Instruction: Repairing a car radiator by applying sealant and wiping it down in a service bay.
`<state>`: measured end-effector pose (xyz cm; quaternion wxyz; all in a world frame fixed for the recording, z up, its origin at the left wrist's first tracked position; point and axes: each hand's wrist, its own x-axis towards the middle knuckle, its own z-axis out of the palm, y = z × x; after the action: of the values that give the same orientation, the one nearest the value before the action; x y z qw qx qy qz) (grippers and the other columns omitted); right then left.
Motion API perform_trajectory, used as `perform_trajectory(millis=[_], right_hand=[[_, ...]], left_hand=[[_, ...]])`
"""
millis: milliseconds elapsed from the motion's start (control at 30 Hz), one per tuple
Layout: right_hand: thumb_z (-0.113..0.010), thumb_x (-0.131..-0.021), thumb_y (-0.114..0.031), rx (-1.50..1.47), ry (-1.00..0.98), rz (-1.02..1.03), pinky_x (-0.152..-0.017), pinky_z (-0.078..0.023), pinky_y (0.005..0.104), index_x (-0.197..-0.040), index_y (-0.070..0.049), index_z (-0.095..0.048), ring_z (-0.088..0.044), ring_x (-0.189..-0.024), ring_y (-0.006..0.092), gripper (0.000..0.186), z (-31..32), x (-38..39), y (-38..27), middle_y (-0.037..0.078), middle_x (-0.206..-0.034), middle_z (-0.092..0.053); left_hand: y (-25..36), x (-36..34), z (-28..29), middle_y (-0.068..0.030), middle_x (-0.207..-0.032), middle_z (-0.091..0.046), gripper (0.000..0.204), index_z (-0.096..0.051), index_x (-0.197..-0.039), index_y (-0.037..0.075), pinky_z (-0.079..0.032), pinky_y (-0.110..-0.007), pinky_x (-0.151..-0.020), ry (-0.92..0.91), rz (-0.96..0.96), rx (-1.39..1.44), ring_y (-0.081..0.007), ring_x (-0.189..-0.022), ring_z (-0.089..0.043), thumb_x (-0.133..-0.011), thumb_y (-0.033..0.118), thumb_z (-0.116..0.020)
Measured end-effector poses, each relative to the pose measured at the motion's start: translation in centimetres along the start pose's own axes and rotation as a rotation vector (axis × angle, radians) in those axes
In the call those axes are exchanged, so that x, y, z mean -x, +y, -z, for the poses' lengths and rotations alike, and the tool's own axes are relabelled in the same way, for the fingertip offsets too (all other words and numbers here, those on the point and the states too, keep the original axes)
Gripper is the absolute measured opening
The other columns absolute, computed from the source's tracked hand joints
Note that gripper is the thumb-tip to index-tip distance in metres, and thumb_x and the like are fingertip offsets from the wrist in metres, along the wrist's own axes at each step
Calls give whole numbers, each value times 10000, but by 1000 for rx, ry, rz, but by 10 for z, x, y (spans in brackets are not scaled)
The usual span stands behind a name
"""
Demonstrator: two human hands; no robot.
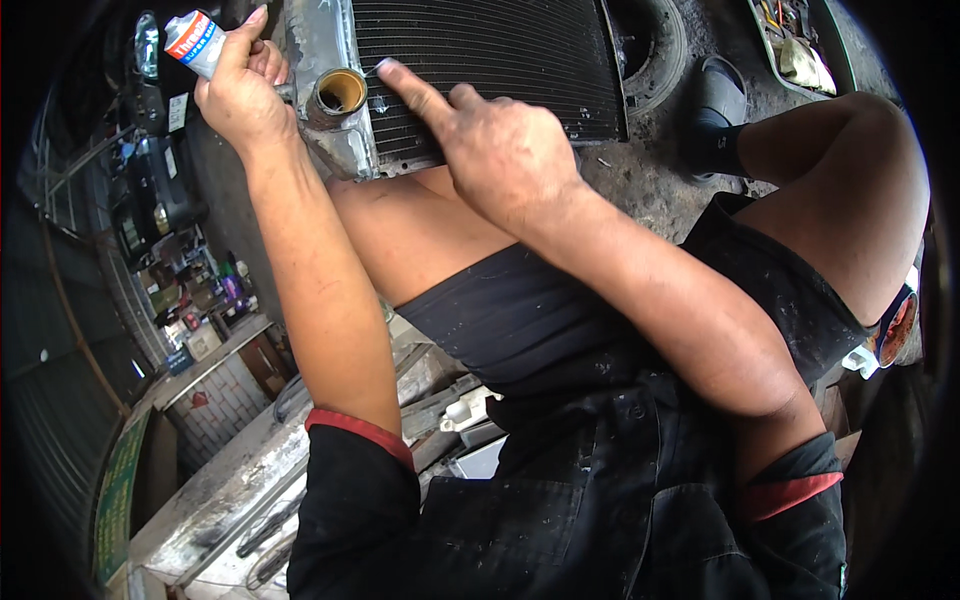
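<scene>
My left hand (pixel 241 100) grips a white tube with red and blue bands (pixel 195 42), beside the radiator. My right hand (pixel 505 155) has its index finger stretched out, pale stuff on its tip, at the seam between the metal end tank (pixel 325 30) and the dark finned core (pixel 485 55). Its other fingers are bent, and I see nothing held in them. A round brass-coloured neck (pixel 340 92) sticks up from the tank, between my two hands. The radiator lies at my bare thigh, its far end cut off by the frame's top.
A tyre (pixel 650 85) lies behind the radiator, near my sandalled foot (pixel 718 110). A tray of tools (pixel 800 40) is at the upper right. A cluttered bench (pixel 200 350), vehicles (pixel 150 200) and a corrugated wall (pixel 50 330) are at the left; scrap pieces lie on a pale ledge (pixel 200 510) below.
</scene>
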<state>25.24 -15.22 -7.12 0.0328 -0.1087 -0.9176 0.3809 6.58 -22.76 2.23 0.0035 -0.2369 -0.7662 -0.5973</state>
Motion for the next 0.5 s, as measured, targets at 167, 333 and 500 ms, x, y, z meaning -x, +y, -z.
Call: perform_trajectory(millis=[167, 333, 500], right_hand=[[-511, -787, 55, -588, 418, 317, -559, -542, 314, -1500, -253, -306, -644, -642, 205, 803, -15, 0, 20, 84, -900, -641], [-401, -788, 92, -1845, -293, 52, -464, -376, 181, -1498, -85, -301, -448, -501, 66, 738, -8, 7, 14, 36, -742, -565], [-384, -797, 30, -2160, -479, 19, -427, -354, 188, -1490, 6, -249, -459, -496, 82, 707, -20, 0, 6, 50, -740, -563]], left_hand=[[1, -9, -1, -9, -519, -386, 206, -540, -643, 5, -273, -245, -447, 13, -25, -29, -95, -410, -349, -782, 70, -678], [-8, -15, 14, -19, -508, -394, 228, -522, -624, 8, -278, -248, -443, 39, 15, -22, -101, -404, -353, -771, 64, -687], [-19, -16, 26, -19, -502, -387, 236, -514, -619, 14, -272, -246, -446, 50, 47, -5, -106, -400, -349, -767, 61, -691]])
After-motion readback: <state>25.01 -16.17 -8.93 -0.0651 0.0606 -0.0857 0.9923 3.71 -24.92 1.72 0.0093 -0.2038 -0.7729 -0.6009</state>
